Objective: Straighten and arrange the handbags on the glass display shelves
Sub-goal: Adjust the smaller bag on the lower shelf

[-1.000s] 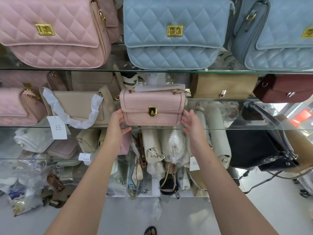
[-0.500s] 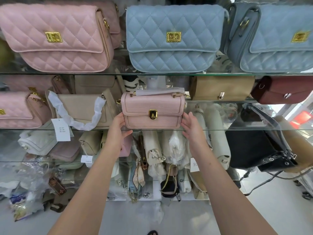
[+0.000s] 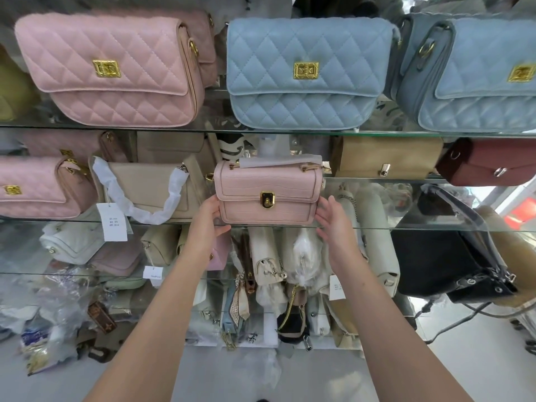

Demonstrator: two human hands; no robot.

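Currently, in the head view, the small pale pink crocodile-textured flap handbag with a gold clasp (image 3: 268,194) stands upright on the middle glass shelf (image 3: 406,227), close to its front edge, clasp facing the camera. The left hand (image 3: 207,220) grips the bag's lower left corner: its fingers go behind the bag's left side and the thumb lies under the bottom edge. The right hand (image 3: 333,221) sits at the bag's lower right corner with fingers spread apart; contact with the bag cannot be confirmed. A folded sheet of white wrapping lies across the bag's top.

Just left of the bag stands a beige handbag with a paper-wrapped strap (image 3: 150,188) and a hanging white tag. On the upper glass shelf (image 3: 290,131), 1 pink quilted handbag (image 3: 113,68) and 1 light blue quilted handbag (image 3: 307,71) stand side by side above it.
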